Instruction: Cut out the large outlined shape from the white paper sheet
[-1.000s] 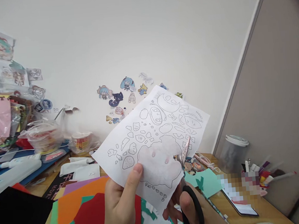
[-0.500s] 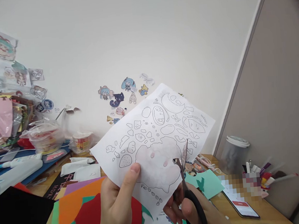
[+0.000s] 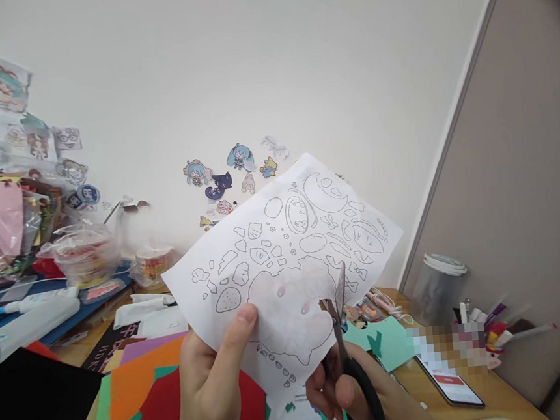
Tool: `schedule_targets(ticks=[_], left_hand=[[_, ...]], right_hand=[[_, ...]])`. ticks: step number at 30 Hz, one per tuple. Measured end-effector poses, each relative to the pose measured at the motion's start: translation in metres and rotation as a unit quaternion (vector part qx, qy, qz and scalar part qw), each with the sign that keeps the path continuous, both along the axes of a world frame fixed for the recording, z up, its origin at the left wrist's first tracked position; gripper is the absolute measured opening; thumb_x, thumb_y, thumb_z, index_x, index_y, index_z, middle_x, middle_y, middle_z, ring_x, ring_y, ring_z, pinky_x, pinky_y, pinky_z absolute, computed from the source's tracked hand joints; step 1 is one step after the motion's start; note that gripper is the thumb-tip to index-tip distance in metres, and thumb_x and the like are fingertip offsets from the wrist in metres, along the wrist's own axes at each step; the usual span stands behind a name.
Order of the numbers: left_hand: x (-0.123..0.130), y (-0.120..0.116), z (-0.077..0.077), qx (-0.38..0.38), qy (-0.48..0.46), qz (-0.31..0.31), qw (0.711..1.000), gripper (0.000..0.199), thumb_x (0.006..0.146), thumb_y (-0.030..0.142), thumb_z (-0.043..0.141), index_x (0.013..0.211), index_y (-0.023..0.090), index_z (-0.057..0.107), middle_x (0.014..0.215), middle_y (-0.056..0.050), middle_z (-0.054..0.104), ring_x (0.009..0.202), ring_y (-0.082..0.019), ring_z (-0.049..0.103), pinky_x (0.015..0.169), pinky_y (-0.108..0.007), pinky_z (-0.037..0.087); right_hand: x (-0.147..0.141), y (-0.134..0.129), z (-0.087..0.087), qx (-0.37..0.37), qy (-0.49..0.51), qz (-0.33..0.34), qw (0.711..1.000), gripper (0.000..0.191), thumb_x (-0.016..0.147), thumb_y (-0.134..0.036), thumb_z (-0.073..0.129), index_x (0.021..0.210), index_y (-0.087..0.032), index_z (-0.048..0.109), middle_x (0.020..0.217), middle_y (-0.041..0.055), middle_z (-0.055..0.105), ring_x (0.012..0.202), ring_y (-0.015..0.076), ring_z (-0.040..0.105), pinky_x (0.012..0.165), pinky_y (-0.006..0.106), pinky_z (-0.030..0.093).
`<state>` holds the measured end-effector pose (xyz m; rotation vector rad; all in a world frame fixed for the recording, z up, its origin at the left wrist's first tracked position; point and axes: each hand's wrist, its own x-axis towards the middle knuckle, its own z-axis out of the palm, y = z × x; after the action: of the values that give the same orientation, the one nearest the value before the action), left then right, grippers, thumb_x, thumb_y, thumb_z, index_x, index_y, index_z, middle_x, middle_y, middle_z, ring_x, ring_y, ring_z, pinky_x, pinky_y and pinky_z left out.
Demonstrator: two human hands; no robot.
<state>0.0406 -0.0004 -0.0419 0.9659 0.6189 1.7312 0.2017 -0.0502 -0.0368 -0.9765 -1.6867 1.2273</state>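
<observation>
White paper (image 3: 283,242) is pinched by the person's left hand (image 3: 213,369), thumb on top; the right hand (image 3: 349,390), fingers curled, grips black-handled scissors (image 3: 342,348) at its edge.

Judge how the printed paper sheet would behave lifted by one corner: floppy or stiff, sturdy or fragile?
The printed paper sheet would probably droop, since it looks thin and curves near the left hand. It may tear where it is cut open beside the scissors.

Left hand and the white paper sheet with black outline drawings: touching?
Touching. Head view: the left hand's thumb lies across the front of the white paper sheet with black outline drawings, the other fingers passing behind its edge.
</observation>
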Motion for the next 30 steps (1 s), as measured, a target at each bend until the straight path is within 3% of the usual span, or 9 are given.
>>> schedule_targets(ticks=[5, 12, 16, 24, 30], left_hand=[[0.0009, 0.0008, 0.0012, -0.007, -0.003, 0.004, 1.000, 0.050, 0.064, 0.038, 0.071, 0.109, 0.019, 0.059, 0.099, -0.005, 0.065, 0.099, -0.022, 0.057, 0.069, -0.016, 0.054], [-0.0028, 0.0002, 0.0029, 0.041, 0.033, -0.024, 0.998, 0.029, 0.073, 0.034, 0.064, 0.099, 0.022, 0.065, 0.099, -0.004, 0.065, 0.107, -0.023, 0.052, 0.083, -0.024, 0.051], [-0.0031, 0.0027, 0.0009, 0.050, 0.045, -0.056, 0.996, 0.025, 0.072, 0.033, 0.064, 0.095, 0.022, 0.066, 0.094, -0.006, 0.066, 0.102, -0.027, 0.055, 0.078, -0.031, 0.054], [-0.0029, 0.0020, 0.0009, 0.047, 0.026, -0.082, 0.995, 0.029, 0.073, 0.031, 0.063, 0.100, 0.021, 0.064, 0.094, -0.007, 0.065, 0.097, -0.028, 0.057, 0.068, -0.030, 0.056], [-0.0017, 0.0015, -0.0012, 0.032, 0.009, -0.083, 0.996, 0.034, 0.073, 0.031, 0.064, 0.105, 0.021, 0.062, 0.092, -0.007, 0.066, 0.106, -0.027, 0.052, 0.076, -0.027, 0.055]], right_hand=[[-0.0003, -0.0011, 0.0026, -0.013, -0.009, -0.011, 1.000, 0.051, 0.066, -0.068, 0.053, 0.074, -0.018, 0.046, 0.064, -0.0027, 0.040, 0.059, 0.0111, 0.032, 0.055, 0.027, 0.023], [0.0027, 0.0006, 0.0000, 0.008, -0.007, 0.010, 1.000, 0.048, 0.069, -0.066, 0.051, 0.075, -0.018, 0.044, 0.067, -0.0022, 0.042, 0.057, 0.0097, 0.031, 0.055, 0.026, 0.024], [0.0009, -0.0033, 0.0048, 0.009, -0.032, -0.005, 0.999, 0.050, 0.067, -0.070, 0.047, 0.076, -0.020, 0.046, 0.068, -0.0021, 0.042, 0.058, 0.0113, 0.030, 0.056, 0.026, 0.025], [0.0007, -0.0032, 0.0066, 0.010, -0.035, -0.008, 0.999, 0.050, 0.068, -0.070, 0.047, 0.074, -0.020, 0.045, 0.068, -0.0011, 0.041, 0.060, 0.0125, 0.032, 0.057, 0.027, 0.025], [-0.0031, -0.0036, 0.0052, 0.042, -0.029, -0.018, 0.999, 0.050, 0.068, -0.071, 0.043, 0.078, -0.022, 0.049, 0.068, -0.0018, 0.044, 0.058, 0.0123, 0.034, 0.056, 0.027, 0.028]])
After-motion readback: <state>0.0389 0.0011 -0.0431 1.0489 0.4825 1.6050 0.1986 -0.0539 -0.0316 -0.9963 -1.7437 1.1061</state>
